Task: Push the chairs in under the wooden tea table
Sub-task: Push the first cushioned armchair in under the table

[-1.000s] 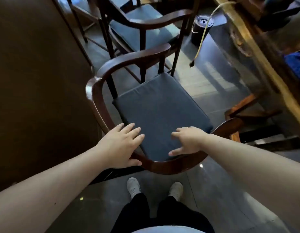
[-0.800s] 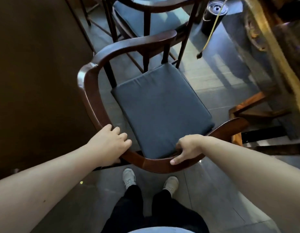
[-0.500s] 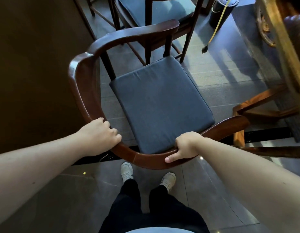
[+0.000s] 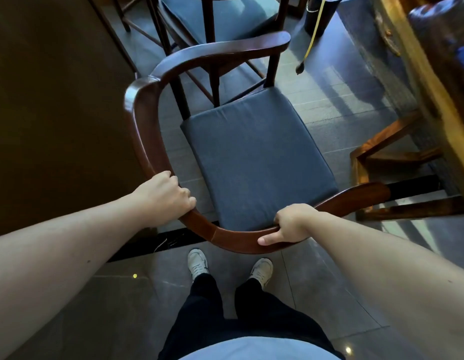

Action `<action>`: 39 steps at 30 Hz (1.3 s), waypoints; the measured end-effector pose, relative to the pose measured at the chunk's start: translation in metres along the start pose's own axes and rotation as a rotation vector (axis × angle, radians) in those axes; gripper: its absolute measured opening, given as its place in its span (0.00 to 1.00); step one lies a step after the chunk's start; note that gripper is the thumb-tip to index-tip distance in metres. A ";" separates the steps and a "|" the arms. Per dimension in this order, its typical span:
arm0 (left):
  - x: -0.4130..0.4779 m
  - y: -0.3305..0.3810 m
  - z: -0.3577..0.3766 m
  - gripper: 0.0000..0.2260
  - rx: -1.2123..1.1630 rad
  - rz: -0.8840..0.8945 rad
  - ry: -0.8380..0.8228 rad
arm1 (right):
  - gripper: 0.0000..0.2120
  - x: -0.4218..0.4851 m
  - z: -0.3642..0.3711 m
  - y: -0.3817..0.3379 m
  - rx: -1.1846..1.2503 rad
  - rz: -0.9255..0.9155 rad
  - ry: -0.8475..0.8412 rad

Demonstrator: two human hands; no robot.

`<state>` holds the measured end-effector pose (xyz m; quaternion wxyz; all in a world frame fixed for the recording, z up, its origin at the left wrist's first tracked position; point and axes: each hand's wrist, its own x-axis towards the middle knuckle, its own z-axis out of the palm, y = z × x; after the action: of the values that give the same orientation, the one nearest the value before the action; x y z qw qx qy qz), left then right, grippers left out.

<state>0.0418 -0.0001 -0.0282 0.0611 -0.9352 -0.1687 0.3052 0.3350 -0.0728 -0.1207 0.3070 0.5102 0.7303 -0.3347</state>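
A dark wooden armchair (image 4: pixel 145 131) with a curved back rail and a dark blue seat cushion (image 4: pixel 254 162) stands right in front of me. My left hand (image 4: pixel 164 194) grips the curved rail on its left side. My right hand (image 4: pixel 289 226) holds the same rail near its middle, thumb along the outer face. The wooden tea table (image 4: pixel 423 81) runs along the right edge, its thick light-wood top above the chair's right arm tip. A second, similar chair (image 4: pixel 220 19) stands just beyond the first.
A dark brown wall or panel (image 4: pixel 56 100) closes off the left. A black cylindrical bin (image 4: pixel 320 16) and a hanging yellow cord (image 4: pixel 310 45) are at the top right. A low wooden frame (image 4: pixel 381 152) sits under the table. My feet (image 4: pixel 198 263) stand on grey floor tiles.
Both hands went from resting flat on the cushion and rail to closing around the back rail. The view has tilted down and moved closer to the chair.
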 end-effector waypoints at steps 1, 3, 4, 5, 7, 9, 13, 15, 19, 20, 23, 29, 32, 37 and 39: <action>0.006 0.001 -0.004 0.06 0.007 0.013 0.002 | 0.45 -0.004 0.003 0.004 0.016 0.013 -0.004; 0.018 0.000 -0.013 0.07 0.024 0.044 0.006 | 0.46 -0.012 0.009 0.011 0.057 0.044 -0.012; 0.024 -0.001 -0.018 0.08 0.037 0.059 0.004 | 0.46 -0.016 0.012 0.015 0.077 0.061 -0.011; 0.030 -0.001 -0.023 0.08 0.053 0.073 0.002 | 0.46 -0.020 0.015 0.018 0.097 0.076 -0.009; 0.044 -0.002 -0.033 0.08 0.087 0.091 -0.005 | 0.46 -0.027 0.023 0.024 0.144 0.107 0.006; 0.055 -0.004 -0.042 0.09 0.119 0.098 -0.027 | 0.46 -0.033 0.029 0.029 0.195 0.134 0.040; 0.067 -0.012 -0.054 0.14 0.087 0.103 -0.073 | 0.42 -0.044 0.029 0.036 0.272 0.158 0.093; 0.067 -0.019 -0.055 0.16 0.082 0.138 -0.044 | 0.40 -0.049 0.024 0.034 0.297 0.135 0.111; 0.057 -0.044 -0.048 0.19 0.054 0.213 0.087 | 0.42 -0.053 0.006 0.020 0.425 0.127 0.235; 0.055 -0.054 -0.046 0.20 0.042 0.230 0.128 | 0.41 -0.053 -0.001 0.014 0.456 0.134 0.272; 0.055 -0.089 -0.046 0.23 -0.022 0.296 0.253 | 0.39 -0.048 -0.029 -0.011 0.518 0.152 0.400; 0.055 -0.140 -0.048 0.30 -0.158 0.461 0.430 | 0.37 -0.042 -0.079 -0.063 0.619 0.241 0.588; 0.056 -0.163 -0.050 0.30 -0.159 0.519 0.442 | 0.35 -0.043 -0.092 -0.083 0.671 0.275 0.651; 0.071 -0.194 -0.053 0.28 -0.101 0.559 0.421 | 0.33 -0.039 -0.096 -0.105 0.746 0.306 0.742; 0.079 -0.201 -0.055 0.28 -0.079 0.570 0.391 | 0.32 -0.030 -0.097 -0.111 0.776 0.294 0.769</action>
<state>0.0787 0.2151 0.0162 -0.0318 -0.9872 0.1026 0.1181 0.2275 -0.0402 -0.0205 -0.1479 0.7671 0.5345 -0.3224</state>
